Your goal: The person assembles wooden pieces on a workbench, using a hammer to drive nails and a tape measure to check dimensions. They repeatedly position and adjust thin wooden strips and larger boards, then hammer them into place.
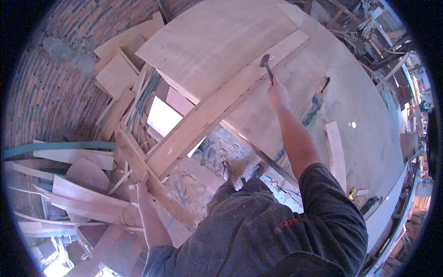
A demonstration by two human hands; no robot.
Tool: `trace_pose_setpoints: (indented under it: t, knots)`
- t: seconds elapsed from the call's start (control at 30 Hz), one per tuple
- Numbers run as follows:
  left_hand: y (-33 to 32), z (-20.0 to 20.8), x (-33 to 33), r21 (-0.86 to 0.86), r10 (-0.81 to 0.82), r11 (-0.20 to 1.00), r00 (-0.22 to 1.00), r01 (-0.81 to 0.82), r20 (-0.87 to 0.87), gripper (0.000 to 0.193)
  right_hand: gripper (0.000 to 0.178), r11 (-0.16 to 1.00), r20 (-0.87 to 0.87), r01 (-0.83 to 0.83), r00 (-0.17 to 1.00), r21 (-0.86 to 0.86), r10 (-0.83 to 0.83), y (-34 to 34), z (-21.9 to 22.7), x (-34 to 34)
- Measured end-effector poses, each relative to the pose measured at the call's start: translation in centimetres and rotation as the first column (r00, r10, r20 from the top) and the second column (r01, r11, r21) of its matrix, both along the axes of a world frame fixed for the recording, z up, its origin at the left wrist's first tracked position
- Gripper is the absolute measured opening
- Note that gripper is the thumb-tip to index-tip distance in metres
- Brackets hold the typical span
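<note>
My right hand [277, 93] grips a hammer [269, 71] by its handle, the dark head above or against the far part of a long wooden beam [217, 104]; whether it touches, I cannot tell. The beam slants from the lower left to the upper right, its far part over large plywood sheets. A shorter wooden board [161, 190] crosses the beam's near end. My left hand [144, 187] is closed on this board's left edge, with the fingers partly hidden. One big plywood sheet [217, 41] lies to the left of the beam, another [364, 101] to the right.
Offcuts and curved strips [87, 198] crowd the left, below a brick wall [55, 69]. A narrow pale strip [336, 152], a yellow tape measure [352, 193] and a dark green tool [370, 204] lie on the right sheet. My feet stand on dusty floor [224, 147] between the sheets.
</note>
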State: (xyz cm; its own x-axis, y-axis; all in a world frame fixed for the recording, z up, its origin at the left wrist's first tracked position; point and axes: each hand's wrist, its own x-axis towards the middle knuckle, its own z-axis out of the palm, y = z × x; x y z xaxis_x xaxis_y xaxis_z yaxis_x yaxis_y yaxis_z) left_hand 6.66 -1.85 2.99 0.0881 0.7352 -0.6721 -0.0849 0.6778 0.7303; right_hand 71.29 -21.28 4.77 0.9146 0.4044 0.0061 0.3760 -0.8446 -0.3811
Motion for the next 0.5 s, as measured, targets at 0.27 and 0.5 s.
trace_pose_setpoints:
  t: [0.27,0.5]
  knots:
    - [0.5,-0.9,-2.0,0.033,-0.088,0.996,0.989,0.084,0.119,0.036,0.044,0.980,0.016,0.048,0.999,0.195,-0.052,0.4,3.2,-2.3]
    - [0.6,-0.2,-0.2,0.028,-0.085,0.996,0.993,0.083,0.087,0.038,0.029,0.994,-0.098,-0.047,0.994,0.098,0.056,-0.3,0.2,2.5]
